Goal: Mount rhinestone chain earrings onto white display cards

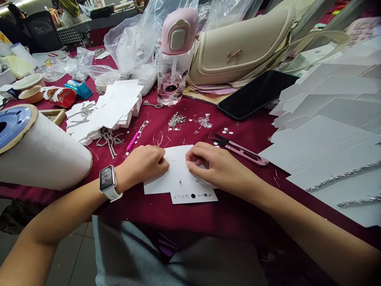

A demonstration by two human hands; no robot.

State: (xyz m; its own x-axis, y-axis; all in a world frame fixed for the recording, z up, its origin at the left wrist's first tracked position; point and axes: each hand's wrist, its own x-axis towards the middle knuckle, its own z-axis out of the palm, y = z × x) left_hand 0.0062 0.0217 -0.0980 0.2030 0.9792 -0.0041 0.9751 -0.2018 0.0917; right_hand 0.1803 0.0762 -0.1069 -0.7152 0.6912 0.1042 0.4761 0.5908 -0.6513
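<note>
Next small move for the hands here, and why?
I'd bring the right hand slightly toward the small grey piece on the white card. That piece sits exposed, the right hand is curled close by, and the left hand, at the card's left side, could perhaps steady it.

Left hand (147,163) and right hand (210,165), fingers curled, over white card (177,167); pink snips (258,159) near right hand; large white spool (56,151) at left

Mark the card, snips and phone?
Card (179,168): head view, on its white face near the middle.
Snips (239,152): head view, on the pink handle.
Phone (257,95): head view, on the middle of the dark screen.
</note>
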